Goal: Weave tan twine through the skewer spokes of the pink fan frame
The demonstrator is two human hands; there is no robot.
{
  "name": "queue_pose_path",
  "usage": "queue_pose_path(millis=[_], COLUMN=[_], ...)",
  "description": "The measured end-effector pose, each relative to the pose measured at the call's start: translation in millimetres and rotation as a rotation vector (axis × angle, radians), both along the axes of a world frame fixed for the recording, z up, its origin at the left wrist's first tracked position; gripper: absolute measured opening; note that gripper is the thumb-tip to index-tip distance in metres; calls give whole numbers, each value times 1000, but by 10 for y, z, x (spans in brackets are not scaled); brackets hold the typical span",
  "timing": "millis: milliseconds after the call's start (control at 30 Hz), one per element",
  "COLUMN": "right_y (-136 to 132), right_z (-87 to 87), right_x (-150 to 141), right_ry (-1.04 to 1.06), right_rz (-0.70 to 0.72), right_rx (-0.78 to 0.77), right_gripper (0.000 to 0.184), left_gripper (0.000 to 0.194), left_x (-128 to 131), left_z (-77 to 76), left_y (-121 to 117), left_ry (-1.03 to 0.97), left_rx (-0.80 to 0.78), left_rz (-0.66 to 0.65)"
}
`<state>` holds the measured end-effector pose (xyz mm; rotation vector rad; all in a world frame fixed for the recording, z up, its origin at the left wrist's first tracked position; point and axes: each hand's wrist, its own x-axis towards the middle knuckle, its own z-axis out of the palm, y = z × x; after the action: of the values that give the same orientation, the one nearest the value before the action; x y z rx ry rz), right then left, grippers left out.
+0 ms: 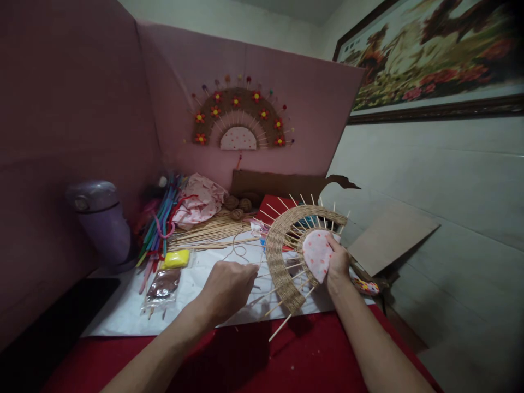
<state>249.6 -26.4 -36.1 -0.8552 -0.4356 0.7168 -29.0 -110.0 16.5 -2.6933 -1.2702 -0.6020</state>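
Note:
My right hand (339,263) grips a half-round fan (279,254) by its white centre with orange dots. Thin wooden sticks radiate from that centre, and brown twine is woven through them in a broad outer band and a narrow inner one. Bare stick ends poke out past the outer band. Close to the stick tips on the fan's left side, my left hand (231,289) is closed with its fingers pinched together. Whatever those fingers hold is hidden or too thin to make out. A loose strand of twine (234,244) curls on the white sheet just behind that hand.
On the pink board hangs a finished-looking fan (238,115) with red flowers. Behind my hands lie brown twine balls (237,204), wooden sticks (208,230), dotted cloth (200,199), coloured pipe cleaners (161,218), and yellow (177,258) and brown packets (162,284). A purple flask (104,226) stands left.

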Motion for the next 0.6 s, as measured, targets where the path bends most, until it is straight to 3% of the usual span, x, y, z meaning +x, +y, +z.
queue_pose_path(millis=[100,300,500,600], right_y=[-30,-83,-178,-225], right_z=[41,89,246,310], right_x=[-12,17,-45,-81], right_ry=[21,97,135,146], right_rz=[-36,39,81,117], right_rx=[-39,-111,-108,-84], right_gripper=[31,24,23,22], left_gripper=[30,34,50,44], left_x=[-7,-71,-54,-32], left_z=[34,139,184,170], left_y=[0,-3,-10,25], left_ry=[-46,-257,-663,-927], left_rx=[-10,-95,-532,-806], left_rz=[-21,-37,-102,-207])
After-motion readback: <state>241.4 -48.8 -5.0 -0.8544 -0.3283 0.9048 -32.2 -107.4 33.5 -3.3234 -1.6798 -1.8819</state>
